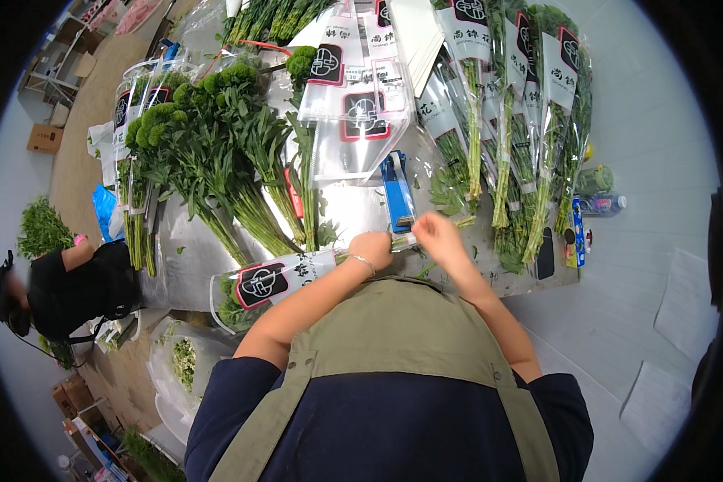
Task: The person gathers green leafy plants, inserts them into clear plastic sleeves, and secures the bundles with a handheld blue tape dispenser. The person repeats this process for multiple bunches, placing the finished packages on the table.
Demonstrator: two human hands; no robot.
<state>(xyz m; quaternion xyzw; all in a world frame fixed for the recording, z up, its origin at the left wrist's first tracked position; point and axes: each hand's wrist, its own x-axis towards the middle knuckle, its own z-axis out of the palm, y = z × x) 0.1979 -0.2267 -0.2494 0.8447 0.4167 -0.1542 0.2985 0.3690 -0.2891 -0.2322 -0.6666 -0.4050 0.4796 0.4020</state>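
Note:
My left hand point(370, 249) is closed around the stems of a sleeved flower bouquet point(277, 280), which lies along the table's near edge with its head to the left. At the stem ends my right hand point(438, 237) pinches what looks like clear tape, beside a blue tape dispenser point(397, 187). Printed clear plastic sleeves point(361, 114) lie stacked beyond the dispenser. Left of them, loose green flower stems point(217, 138) are spread on the metal table point(178, 250). A red tool point(293, 194), partly hidden, lies among the stems.
Several wrapped bouquets point(500, 120) lie at the right, near a black phone point(544, 254), a small box point(575, 235) and a plastic bottle point(602, 204). More wrapped bunches point(135, 169) stand at the table's left end. A co-worker point(78, 289) is at far left. Wrapped white flowers point(184, 361) are below the table.

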